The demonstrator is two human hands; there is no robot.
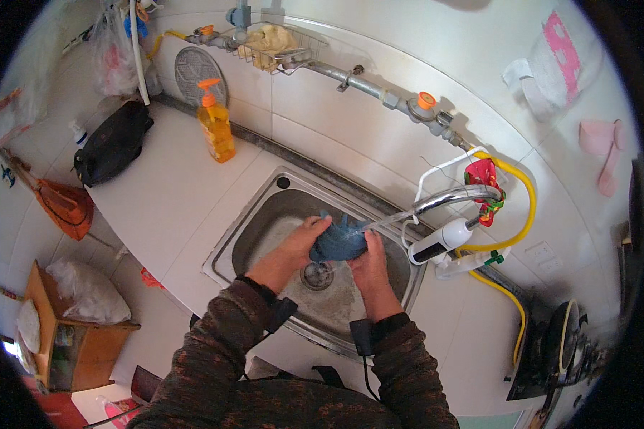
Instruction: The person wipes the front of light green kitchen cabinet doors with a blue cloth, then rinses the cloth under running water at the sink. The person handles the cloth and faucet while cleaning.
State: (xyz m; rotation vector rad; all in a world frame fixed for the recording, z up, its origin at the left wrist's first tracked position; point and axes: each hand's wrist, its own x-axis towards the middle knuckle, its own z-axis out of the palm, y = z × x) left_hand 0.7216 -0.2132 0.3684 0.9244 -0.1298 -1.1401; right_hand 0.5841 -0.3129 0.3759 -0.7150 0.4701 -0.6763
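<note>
A wet blue-grey cloth (337, 241) is stretched between my two hands over a stainless steel sink (279, 292). My left hand (296, 241) grips its left side with the thumb on top. On the opposite side, my right hand (369, 258) holds the edge, thumb up. Water runs from the curved chrome spout of a faucet (451, 194) onto the cloth and splashes off it. Below the cloth, the drain strainer (316, 275) is partly visible. The fingers under the cloth are largely hidden.
An orange pump bottle (216, 131) and a black bag-like item (115, 145) stand left on the white counter (193, 187). The white faucet body (441, 241) and a yellow hose (531, 209) are at right, near a stove with a pan (568, 335). A wire rack (306, 51) hangs behind.
</note>
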